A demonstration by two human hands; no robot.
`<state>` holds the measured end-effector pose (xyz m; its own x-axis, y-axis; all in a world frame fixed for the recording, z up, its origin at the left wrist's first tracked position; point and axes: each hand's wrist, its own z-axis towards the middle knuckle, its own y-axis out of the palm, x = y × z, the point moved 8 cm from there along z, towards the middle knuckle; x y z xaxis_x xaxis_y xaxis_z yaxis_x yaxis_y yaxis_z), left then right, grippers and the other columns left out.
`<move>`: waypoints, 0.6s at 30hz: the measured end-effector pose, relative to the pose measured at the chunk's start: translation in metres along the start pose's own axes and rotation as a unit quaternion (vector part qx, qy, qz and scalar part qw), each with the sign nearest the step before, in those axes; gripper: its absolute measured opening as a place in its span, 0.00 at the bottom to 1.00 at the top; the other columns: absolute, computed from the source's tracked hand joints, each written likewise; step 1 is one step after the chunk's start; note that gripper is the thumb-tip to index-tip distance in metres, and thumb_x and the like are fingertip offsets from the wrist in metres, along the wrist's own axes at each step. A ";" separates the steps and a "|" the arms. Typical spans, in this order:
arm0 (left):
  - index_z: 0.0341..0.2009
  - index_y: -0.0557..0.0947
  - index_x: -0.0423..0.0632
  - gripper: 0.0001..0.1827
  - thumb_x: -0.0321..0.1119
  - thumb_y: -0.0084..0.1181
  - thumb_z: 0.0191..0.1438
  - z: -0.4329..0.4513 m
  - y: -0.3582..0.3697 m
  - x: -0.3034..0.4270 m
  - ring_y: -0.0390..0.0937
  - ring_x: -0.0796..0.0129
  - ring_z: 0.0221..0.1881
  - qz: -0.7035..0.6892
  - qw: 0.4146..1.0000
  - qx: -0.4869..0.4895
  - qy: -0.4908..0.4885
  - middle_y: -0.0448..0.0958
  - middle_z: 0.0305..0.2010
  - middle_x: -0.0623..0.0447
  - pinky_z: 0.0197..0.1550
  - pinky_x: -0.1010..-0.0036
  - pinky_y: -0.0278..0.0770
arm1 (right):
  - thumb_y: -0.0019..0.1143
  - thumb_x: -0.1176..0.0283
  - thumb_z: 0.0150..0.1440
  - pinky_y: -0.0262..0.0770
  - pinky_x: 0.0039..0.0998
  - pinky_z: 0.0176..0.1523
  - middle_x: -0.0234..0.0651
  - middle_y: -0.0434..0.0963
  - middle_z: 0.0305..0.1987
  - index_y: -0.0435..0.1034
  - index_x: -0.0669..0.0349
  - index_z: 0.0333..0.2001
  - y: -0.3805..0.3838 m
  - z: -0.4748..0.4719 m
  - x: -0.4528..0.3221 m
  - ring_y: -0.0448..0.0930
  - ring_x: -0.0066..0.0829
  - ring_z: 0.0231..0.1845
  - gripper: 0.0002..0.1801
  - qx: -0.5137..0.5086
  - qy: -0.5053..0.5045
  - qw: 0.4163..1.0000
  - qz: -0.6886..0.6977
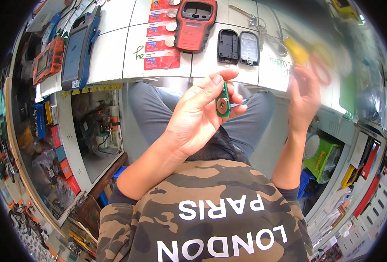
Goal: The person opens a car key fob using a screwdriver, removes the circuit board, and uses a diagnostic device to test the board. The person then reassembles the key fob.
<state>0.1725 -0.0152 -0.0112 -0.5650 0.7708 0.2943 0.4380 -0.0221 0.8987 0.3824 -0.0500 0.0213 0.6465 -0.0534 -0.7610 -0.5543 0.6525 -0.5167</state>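
My left hand (203, 101), palm up over my lap, holds a small green circuit board (226, 114) between thumb and fingers. A round coin cell (221, 105) sits on the board. My right hand (305, 95), slightly blurred, is raised at the bench's right front with thumb and fingers apart. Its fingertips are close to a yellow-handled tool (296, 50); contact is unclear. Beyond my left hand lie two halves of a key fob case, a black shell (227, 46) and a shell with a pale inside (249, 48).
A red handheld device (193, 36) lies beside carded coin cells (160, 62) on the white tiled bench (111, 55). Keys (253, 20) and red-handled scissors (321, 70) lie right. A blue tablet-like device (77, 54) and an orange device (47, 62) stand left. Open cabinets (98, 131) flank my legs.
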 end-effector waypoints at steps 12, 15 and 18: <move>0.59 0.62 0.42 0.26 0.45 0.40 0.60 0.000 0.003 0.011 0.59 0.51 0.62 -0.069 0.998 -0.003 0.012 0.58 0.61 0.38 0.62 0.54 0.59 | 0.55 0.81 0.50 0.71 0.25 0.51 0.37 0.75 0.44 0.71 0.67 0.37 -0.001 -0.002 0.001 0.75 0.26 0.45 0.09 0.000 -0.032 0.999 0.017; 0.60 0.60 0.41 0.28 0.45 0.41 0.59 -0.001 0.007 0.013 0.55 0.48 0.65 -0.062 0.998 -0.014 0.019 0.54 0.64 0.36 0.63 0.52 0.56 | 0.55 0.81 0.51 0.72 0.25 0.50 0.37 0.75 0.43 0.71 0.67 0.38 0.000 -0.003 0.002 0.75 0.25 0.45 0.09 -0.001 -0.022 0.999 0.037; 0.59 0.61 0.42 0.26 0.42 0.40 0.59 -0.002 0.011 0.015 0.58 0.50 0.62 -0.060 0.998 -0.020 0.025 0.56 0.63 0.37 0.61 0.54 0.59 | 0.55 0.82 0.51 0.73 0.22 0.47 0.37 0.75 0.44 0.71 0.68 0.38 0.001 -0.002 0.002 0.75 0.24 0.43 0.08 -0.004 -0.016 0.999 0.040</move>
<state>0.1675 -0.0054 0.0038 -0.6457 0.7374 0.1984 0.3373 0.0424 0.9404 0.3820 -0.0507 0.0185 0.6162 0.0227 -0.7872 -0.6089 0.6477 -0.4580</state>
